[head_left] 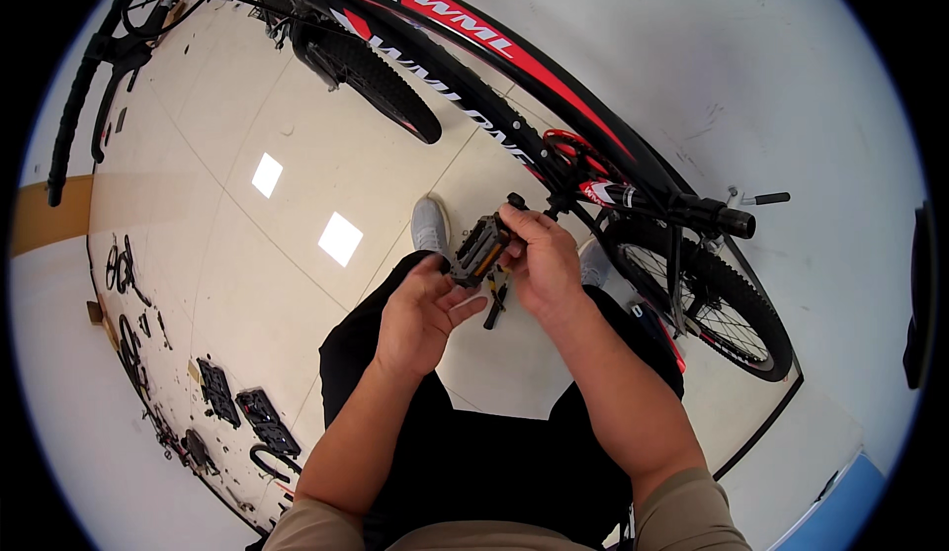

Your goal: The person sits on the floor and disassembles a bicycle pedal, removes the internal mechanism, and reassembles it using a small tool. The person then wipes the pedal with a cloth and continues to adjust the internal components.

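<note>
A dark bicycle pedal (481, 251) with an orange reflector strip is between my hands, just in front of the bike's crank area. My right hand (546, 262) grips its upper end, thumb and fingers closed near the spindle. At the lower corner, my left hand (415, 316) has its fingers apart; the fingertips are slightly blurred, and whether they touch the pedal is unclear. Beyond stands a black, red and white bicycle frame (465, 86), with a red chainring (581, 152) right of the pedal. Below my hands, a tool with black and yellow parts (496, 306) is on the floor, partly hidden.
The rear wheel (707, 299) is at the right by the wall, the front wheel (371, 77) at the upper left. Drop handlebars (79, 106) reach down the far left. Black tool cases (265, 421) and several bike parts lie along the left wall. My shoe (429, 225) is beside the pedal.
</note>
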Available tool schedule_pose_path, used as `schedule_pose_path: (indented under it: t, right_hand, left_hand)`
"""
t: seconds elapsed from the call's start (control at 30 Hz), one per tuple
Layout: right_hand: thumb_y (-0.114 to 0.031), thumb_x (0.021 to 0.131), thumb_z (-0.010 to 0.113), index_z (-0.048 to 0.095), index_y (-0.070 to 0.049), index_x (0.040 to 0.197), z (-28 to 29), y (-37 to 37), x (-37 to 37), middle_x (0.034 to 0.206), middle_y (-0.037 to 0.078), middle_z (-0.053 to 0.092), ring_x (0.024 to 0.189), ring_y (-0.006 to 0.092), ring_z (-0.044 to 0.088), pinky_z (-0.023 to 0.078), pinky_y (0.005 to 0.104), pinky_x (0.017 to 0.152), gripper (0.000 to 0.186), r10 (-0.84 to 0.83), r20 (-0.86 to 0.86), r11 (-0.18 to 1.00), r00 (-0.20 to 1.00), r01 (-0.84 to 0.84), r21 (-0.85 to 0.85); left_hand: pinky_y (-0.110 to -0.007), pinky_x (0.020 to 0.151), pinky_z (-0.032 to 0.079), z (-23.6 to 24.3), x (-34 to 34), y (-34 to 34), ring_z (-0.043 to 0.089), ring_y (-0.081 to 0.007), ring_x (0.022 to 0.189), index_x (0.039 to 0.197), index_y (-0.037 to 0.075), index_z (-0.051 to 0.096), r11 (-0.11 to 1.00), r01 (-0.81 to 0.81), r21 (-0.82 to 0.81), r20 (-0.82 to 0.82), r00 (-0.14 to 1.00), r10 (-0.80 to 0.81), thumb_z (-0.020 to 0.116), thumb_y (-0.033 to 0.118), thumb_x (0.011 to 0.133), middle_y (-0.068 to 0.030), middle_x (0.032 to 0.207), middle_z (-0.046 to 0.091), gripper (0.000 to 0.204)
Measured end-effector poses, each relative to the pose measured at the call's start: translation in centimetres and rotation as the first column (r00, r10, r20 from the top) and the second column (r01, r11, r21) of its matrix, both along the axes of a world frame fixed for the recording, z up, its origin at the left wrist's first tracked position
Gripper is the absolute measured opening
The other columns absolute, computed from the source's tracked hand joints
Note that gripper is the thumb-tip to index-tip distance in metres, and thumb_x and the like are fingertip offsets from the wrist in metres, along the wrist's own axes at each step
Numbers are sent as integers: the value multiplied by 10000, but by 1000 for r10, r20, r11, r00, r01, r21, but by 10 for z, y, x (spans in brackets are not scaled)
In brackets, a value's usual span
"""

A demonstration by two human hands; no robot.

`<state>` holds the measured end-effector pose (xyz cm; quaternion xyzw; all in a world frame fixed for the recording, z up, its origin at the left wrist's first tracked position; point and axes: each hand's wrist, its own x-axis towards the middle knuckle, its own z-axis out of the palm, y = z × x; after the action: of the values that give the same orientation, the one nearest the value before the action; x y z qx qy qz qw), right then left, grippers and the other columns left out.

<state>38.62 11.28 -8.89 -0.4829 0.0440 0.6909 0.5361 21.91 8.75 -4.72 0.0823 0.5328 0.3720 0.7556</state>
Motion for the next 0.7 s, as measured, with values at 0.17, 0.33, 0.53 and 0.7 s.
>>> schedule_pose_path:
  t: [0.17, 0.33, 0.53, 0.7]
  right_hand:
    - [-185, 896, 735, 631, -104, 890, 1, 0, 3, 751, -61, 563, 647, 52, 463, 396, 252, 643, 132, 41, -10, 999, 999, -41, 2]
    - [-206, 931, 680, 647, -71, 941, 5, 2, 2, 854, -17, 616, 740, 86, 532, 428, 273, 684, 139, 49, -23, 999, 999, -49, 0]
    - [-212, 910, 699, 633, -50, 1008, 2, -2, -1, 946, 26, 646, 856, 126, 606, 469, 291, 764, 200, 14, 7, 999, 1000, -14, 29]
    - [-215, 894, 726, 623, -54, 1044, 0, -3, -2, 969, 31, 650, 857, 126, 607, 468, 283, 775, 243, 25, 52, 1000, 998, -25, 1]
  left_hand:
    - [-385, 788, 576, -7, -4, 5, 673, -234, 861, 1142, 8, 579, 970, 124, -209, 181, 980, -86, 513, 405, 1038, -148, 1012, 672, 416]
    - [-375, 745, 583, -13, -2, 2, 684, -208, 784, 1117, 18, 601, 989, 133, -59, 113, 986, -126, 526, 300, 1049, -125, 928, 698, 299]
    - [-377, 725, 601, -14, 9, -2, 706, -210, 787, 1137, -1, 592, 979, 157, 132, -233, 965, -123, 591, 175, 1017, -129, 972, 703, 213]
    - [-320, 733, 598, -13, 13, -4, 697, -169, 779, 1125, -18, 611, 948, 195, 250, -356, 930, -97, 629, 95, 984, -108, 954, 702, 181]
